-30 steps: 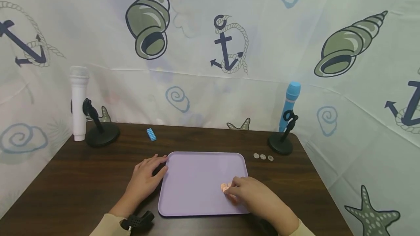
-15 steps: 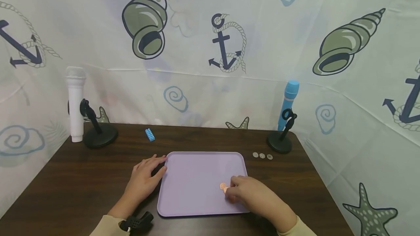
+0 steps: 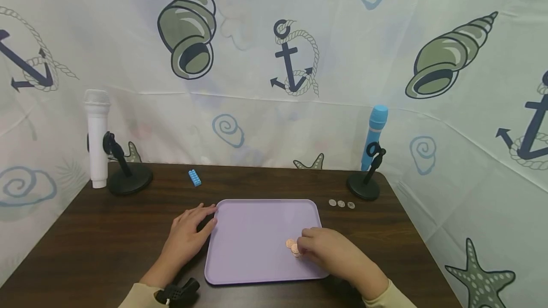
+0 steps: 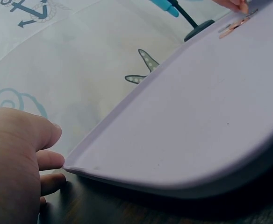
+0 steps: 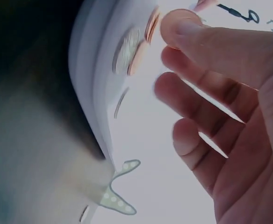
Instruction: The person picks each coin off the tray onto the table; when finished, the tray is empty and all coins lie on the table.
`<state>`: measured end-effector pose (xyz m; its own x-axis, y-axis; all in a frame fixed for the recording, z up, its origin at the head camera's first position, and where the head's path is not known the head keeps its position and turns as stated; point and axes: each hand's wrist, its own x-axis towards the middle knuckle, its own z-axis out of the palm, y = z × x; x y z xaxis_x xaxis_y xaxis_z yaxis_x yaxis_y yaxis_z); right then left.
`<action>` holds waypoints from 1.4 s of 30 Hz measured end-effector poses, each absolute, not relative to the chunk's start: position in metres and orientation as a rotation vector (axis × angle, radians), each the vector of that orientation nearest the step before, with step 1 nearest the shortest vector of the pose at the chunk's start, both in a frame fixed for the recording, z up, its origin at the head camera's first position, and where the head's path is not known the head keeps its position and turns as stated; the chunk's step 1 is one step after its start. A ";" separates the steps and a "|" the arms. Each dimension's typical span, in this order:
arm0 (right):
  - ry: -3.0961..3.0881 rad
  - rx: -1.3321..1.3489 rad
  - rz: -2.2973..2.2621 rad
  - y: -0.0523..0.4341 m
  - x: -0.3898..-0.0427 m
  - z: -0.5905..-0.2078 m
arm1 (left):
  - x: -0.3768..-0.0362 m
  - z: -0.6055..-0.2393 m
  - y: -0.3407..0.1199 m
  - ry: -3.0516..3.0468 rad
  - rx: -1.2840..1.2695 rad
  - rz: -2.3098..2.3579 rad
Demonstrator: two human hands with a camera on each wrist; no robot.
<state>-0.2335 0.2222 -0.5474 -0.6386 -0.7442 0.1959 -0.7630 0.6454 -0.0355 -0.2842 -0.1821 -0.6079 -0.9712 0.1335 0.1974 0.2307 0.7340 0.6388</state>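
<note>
A pale purple tray lies on the dark wooden table. My right hand is over its right side, and in the right wrist view thumb and finger pinch a copper coin. Beside that hand, copper coins sit on the tray; the right wrist view also shows a silver coin among them. Part of this group is hidden by the hand in the head view. At the tray's left edge, my left hand touches the rim with its fingers extended.
Several silver coins, here three discs, lie on the table behind the tray's right corner. A blue toy brick is at the back left. A white microphone and a blue microphone stand in black holders at the back corners.
My right hand has shifted slightly, uncovering more of the coins beside its fingertips. The left hand keeps its place at the tray's edge. The head view has drifted a little.
</note>
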 end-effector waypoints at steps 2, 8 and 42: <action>-2.713 1.218 0.207 0.225 -0.234 -0.545 | -0.284 -0.608 -0.182 -2.796 -0.292 -1.053; -2.636 1.125 0.309 0.241 -0.242 -0.542 | -0.283 -0.608 -0.182 -2.786 -0.298 -1.057; -2.718 -0.108 0.791 0.397 -0.301 -0.584 | -0.279 -0.605 -0.181 -2.791 -0.287 -1.064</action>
<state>-0.3011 0.3968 -0.5844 -0.9499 0.1559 0.2708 -0.0137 0.8450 -0.5345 -0.2789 -0.1809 -0.6050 -0.9719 0.1272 0.1982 0.2269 0.7317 0.6428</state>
